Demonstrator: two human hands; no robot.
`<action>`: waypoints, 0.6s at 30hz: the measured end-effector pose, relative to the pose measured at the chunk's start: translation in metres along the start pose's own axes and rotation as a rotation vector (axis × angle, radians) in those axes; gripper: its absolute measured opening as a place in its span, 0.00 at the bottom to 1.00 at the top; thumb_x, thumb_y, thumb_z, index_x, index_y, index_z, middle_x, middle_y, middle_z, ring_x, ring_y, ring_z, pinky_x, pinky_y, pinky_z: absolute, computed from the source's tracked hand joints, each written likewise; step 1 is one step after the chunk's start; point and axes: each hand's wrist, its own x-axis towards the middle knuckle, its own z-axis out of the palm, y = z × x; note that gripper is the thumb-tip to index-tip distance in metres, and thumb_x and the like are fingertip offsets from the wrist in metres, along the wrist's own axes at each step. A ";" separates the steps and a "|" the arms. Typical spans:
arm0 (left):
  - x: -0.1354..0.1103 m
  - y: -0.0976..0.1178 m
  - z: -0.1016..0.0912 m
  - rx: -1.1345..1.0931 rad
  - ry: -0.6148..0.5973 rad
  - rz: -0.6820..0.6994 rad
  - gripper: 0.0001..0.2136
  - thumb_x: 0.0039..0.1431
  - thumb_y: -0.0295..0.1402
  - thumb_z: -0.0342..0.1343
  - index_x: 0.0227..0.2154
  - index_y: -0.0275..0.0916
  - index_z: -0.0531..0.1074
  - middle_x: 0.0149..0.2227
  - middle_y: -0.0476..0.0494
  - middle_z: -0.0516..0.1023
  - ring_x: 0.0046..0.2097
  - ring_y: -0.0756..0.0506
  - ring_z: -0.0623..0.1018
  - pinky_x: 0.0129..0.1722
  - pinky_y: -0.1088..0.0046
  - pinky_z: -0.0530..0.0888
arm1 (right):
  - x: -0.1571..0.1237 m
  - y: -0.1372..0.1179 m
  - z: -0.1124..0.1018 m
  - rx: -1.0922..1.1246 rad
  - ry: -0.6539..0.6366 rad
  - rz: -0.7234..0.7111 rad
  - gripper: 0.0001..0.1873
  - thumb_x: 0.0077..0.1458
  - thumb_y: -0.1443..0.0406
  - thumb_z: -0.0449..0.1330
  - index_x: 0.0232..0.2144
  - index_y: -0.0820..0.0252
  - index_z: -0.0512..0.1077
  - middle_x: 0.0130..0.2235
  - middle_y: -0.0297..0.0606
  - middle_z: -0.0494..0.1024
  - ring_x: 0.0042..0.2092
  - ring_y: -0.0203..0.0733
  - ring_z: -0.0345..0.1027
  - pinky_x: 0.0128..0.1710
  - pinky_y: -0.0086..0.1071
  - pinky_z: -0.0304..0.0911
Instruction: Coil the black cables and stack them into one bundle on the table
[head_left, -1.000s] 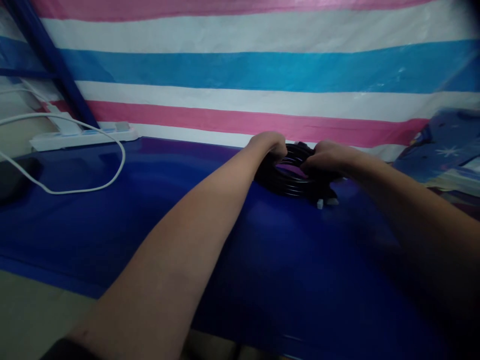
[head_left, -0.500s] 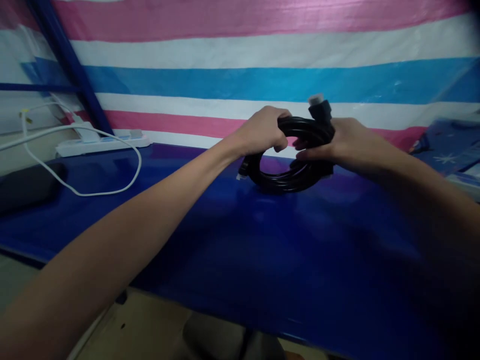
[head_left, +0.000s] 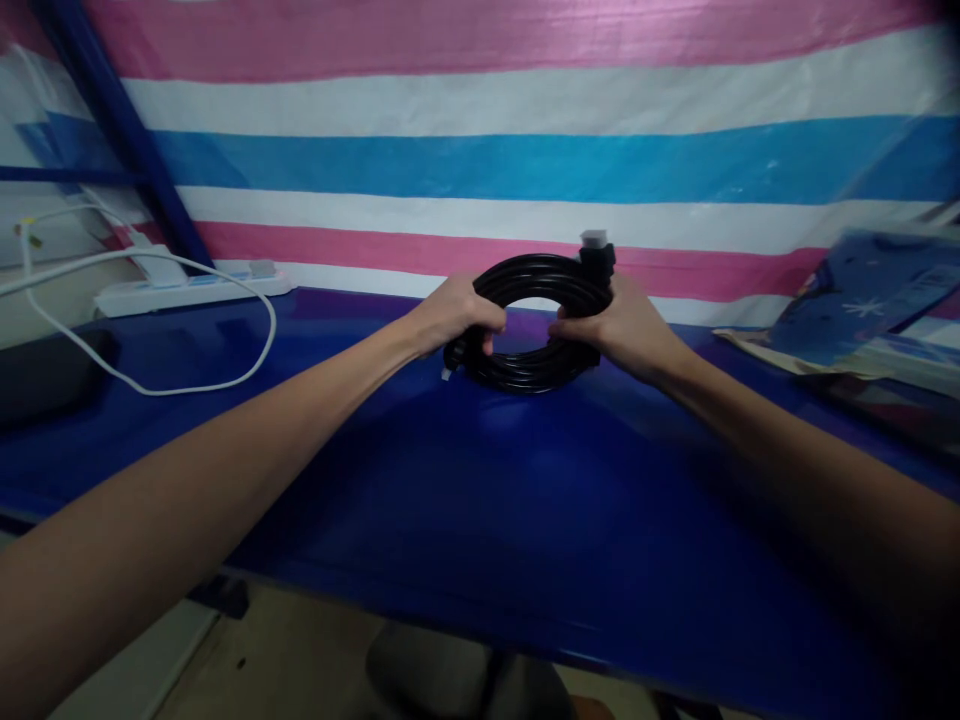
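Note:
A black coiled cable (head_left: 534,268) stands tilted on the blue desk (head_left: 517,510), its open middle facing me. My left hand (head_left: 459,310) is wrapped round the coil's left side, thumb on the inner edge. On the opposite side my right hand (head_left: 615,325) grips the coil, with its thumb and a finger reaching into the ring. One connector with a pale end (head_left: 596,250) sticks up at the coil's upper right. A second, smaller connector (head_left: 451,358) pokes out at the lower left, below my left hand.
On the left lie a white power strip (head_left: 195,292), a looping white cord (head_left: 268,330) and a dark flat object (head_left: 56,375). At right are a blue printed packet (head_left: 847,295) and papers. A striped sheet (head_left: 480,160) hangs behind; a stool (head_left: 465,670) stands below.
Both hands have moved left and slightly lower with the cable coil. My left hand has slid to the coil's left side, and the hands are farther apart.

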 end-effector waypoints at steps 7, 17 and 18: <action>-0.013 0.009 -0.004 -0.166 -0.002 -0.115 0.09 0.39 0.27 0.63 0.20 0.36 0.65 0.14 0.51 0.67 0.17 0.52 0.70 0.16 0.78 0.62 | -0.002 -0.002 0.007 0.056 0.146 -0.039 0.13 0.39 0.71 0.63 0.31 0.61 0.68 0.26 0.33 0.69 0.26 0.38 0.64 0.23 0.32 0.59; -0.039 0.027 0.024 -0.481 -0.500 -0.128 0.15 0.33 0.39 0.64 0.19 0.41 0.63 0.13 0.50 0.63 0.25 0.43 0.76 0.32 0.65 0.75 | -0.013 -0.045 0.000 0.113 0.058 -0.337 0.10 0.39 0.75 0.58 0.19 0.59 0.61 0.22 0.30 0.62 0.25 0.32 0.55 0.24 0.29 0.53; -0.040 0.028 0.027 -0.476 -0.562 -0.137 0.14 0.33 0.39 0.64 0.18 0.41 0.64 0.13 0.50 0.64 0.25 0.44 0.76 0.32 0.66 0.75 | -0.013 -0.044 0.000 0.075 0.069 -0.378 0.10 0.40 0.74 0.58 0.19 0.59 0.60 0.21 0.29 0.61 0.25 0.32 0.54 0.25 0.29 0.52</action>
